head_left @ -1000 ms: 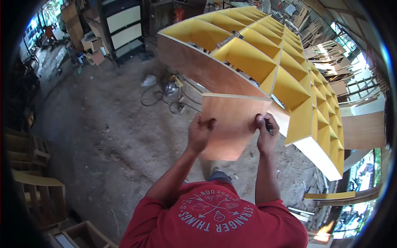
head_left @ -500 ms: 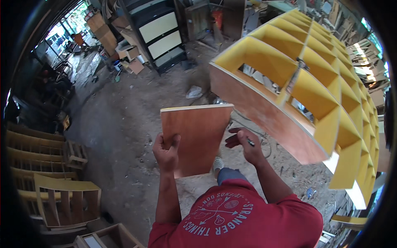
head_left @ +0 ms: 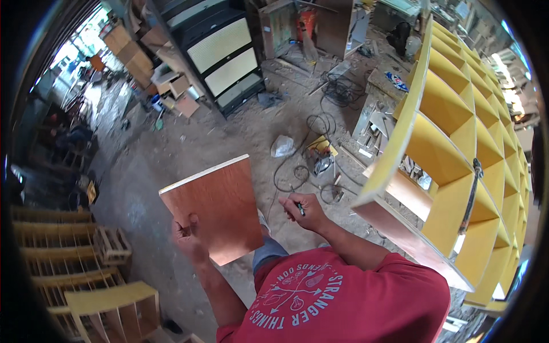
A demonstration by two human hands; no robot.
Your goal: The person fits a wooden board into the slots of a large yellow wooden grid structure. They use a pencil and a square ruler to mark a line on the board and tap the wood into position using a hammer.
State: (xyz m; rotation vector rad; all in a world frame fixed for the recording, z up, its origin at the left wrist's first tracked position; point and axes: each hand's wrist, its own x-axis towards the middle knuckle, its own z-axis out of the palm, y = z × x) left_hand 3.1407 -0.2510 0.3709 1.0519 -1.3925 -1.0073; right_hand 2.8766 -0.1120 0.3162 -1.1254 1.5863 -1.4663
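Note:
My left hand [head_left: 191, 241] grips a reddish-brown plywood board [head_left: 229, 200] by its left side, with the thumb lying across the face. The board is held tilted in front of my body, and its pale cut edge faces up and away. To the right of the board, and apart from it, my right hand [head_left: 311, 214] is closed round a small dark pen [head_left: 301, 209]. Only a short end of the pen shows past the fingers.
At the right stands a large yellow wooden lattice frame [head_left: 446, 137]. A power tool [head_left: 321, 162] and looped cable [head_left: 284, 182] lie on the dusty floor ahead. Slatted yellow frames [head_left: 57, 251] fill the lower left. A black cabinet [head_left: 220, 57] stands at the back.
My left hand has carried the board leftward and tilted it. My right hand has drawn its fingers in round the pen. The view has turned, and the yellow frame now sits farther right.

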